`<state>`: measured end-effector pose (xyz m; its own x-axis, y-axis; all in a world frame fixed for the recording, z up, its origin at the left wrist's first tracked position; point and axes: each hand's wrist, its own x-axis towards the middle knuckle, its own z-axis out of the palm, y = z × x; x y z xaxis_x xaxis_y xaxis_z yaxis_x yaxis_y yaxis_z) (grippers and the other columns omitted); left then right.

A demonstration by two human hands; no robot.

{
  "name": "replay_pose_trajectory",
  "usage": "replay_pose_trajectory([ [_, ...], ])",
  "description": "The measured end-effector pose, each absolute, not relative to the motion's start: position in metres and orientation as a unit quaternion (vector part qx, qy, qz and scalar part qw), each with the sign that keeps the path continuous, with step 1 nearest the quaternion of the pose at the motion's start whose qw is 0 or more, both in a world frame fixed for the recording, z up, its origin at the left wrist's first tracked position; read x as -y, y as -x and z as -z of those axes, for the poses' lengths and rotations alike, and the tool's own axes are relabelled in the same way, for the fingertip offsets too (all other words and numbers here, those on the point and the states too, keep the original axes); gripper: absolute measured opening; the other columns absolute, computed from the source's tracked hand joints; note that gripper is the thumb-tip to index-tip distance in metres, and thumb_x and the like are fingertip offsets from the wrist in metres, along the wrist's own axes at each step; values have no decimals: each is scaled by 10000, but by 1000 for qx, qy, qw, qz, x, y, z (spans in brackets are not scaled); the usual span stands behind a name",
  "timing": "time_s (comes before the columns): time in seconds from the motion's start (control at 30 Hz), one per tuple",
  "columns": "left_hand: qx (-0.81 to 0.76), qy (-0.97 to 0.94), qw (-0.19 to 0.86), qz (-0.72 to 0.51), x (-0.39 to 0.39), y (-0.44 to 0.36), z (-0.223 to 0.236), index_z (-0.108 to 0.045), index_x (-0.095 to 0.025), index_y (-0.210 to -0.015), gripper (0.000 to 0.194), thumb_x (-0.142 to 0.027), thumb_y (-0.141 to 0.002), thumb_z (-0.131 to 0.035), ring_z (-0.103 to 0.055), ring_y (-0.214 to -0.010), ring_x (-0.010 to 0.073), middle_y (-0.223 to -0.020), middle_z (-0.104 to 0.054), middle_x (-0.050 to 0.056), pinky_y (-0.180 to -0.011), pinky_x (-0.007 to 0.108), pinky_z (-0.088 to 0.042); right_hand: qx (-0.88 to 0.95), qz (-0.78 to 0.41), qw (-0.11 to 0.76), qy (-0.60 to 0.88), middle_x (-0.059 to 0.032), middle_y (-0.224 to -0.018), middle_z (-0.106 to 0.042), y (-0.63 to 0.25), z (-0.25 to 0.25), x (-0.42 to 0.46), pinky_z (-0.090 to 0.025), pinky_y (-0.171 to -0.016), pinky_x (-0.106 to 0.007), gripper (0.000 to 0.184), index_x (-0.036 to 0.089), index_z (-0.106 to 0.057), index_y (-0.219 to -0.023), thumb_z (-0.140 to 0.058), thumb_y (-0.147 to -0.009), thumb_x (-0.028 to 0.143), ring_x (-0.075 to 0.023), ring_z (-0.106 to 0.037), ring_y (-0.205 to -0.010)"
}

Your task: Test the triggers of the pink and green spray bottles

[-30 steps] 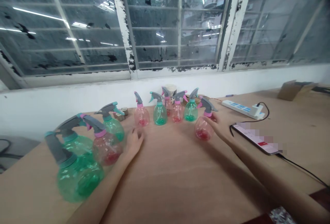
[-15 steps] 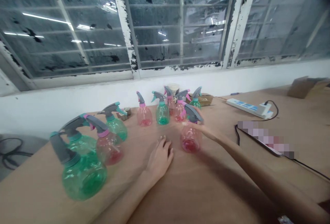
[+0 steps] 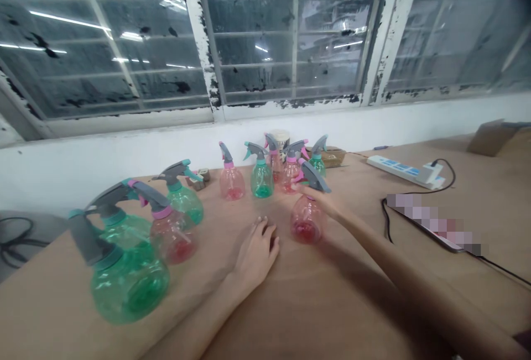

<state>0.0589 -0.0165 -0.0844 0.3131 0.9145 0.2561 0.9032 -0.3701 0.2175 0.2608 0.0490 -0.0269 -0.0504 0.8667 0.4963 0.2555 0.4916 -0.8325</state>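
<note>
My right hand [image 3: 321, 201] grips the neck of a pink spray bottle [image 3: 306, 220] with a grey trigger head, standing upright on the brown table [image 3: 315, 304]. My left hand [image 3: 256, 252] lies flat on the table just left of that bottle, fingers stretched out and holding nothing. Behind stands a row of small pink and green spray bottles [image 3: 262, 175]. At the left is a cluster of larger ones: a green bottle [image 3: 124, 282] nearest me, a pink bottle [image 3: 170, 233] and a further green bottle [image 3: 185, 202].
A white power strip [image 3: 409, 171] with a black cable lies at the right. A phone [image 3: 435, 224] on a cable rests nearer me. A cardboard box [image 3: 493, 136] sits far right. A paper cup [image 3: 282, 140] stands by the wall under the window.
My right hand slid the pink bottle left toward the table's middle. My left hand left the large bottles and came to rest flat beside it.
</note>
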Motion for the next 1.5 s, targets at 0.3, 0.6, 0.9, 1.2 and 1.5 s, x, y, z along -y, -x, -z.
replay_pose_trajectory([
  [0.3, -551, -815, 12, -179, 14, -58, 88, -564, -163, -1197, 344, -279, -911, -411, -449, -1266, 259, -1346, -508, 124, -1070, 412, -347, 659, -256, 569, 420, 47, -550, -453, -244, 12, -50, -356, -569, -277, 339, 215, -497, -606, -596, -762, 499, -130, -443, -549],
  [0.6, -541, -824, -10, -166, 15, -57, 85, -559, -140, -1194, 335, -261, -919, -410, -466, -1244, 272, -1330, -517, 139, -1024, 443, -400, 651, -272, 580, 407, 37, -626, -535, -239, 13, -54, -405, -620, -267, 276, 199, -587, -692, -619, -754, 466, -123, -497, -593],
  [0.9, -537, -825, -16, -174, 15, -57, 86, -559, -143, -1180, 319, -247, -906, -432, -482, -1227, 271, -1304, -538, 136, -1027, 455, -396, 643, -311, 592, 372, 10, -788, -629, -230, 25, -70, -444, -710, -297, 322, 214, -678, -946, -694, -695, 414, -141, -563, -702],
  [1.2, -539, -825, -14, -170, 14, -59, 84, -566, -141, -1179, 318, -230, -897, -448, -487, -1222, 271, -1300, -542, 132, -1020, 456, -405, 657, -359, 578, 324, -34, -880, -672, -231, 22, -70, -480, -747, -329, 347, 198, -666, -961, -730, -674, 382, -175, -617, -789],
  [1.5, -526, -828, -30, -192, 14, -58, 88, -572, -157, -1154, 295, -223, -898, -443, -501, -1200, 270, -1277, -555, 129, -1009, 461, -413, 680, -350, 563, 312, 5, -772, -631, -228, 19, -58, -454, -673, -278, 209, 204, -625, -823, -693, -701, 360, -155, -588, -722],
])
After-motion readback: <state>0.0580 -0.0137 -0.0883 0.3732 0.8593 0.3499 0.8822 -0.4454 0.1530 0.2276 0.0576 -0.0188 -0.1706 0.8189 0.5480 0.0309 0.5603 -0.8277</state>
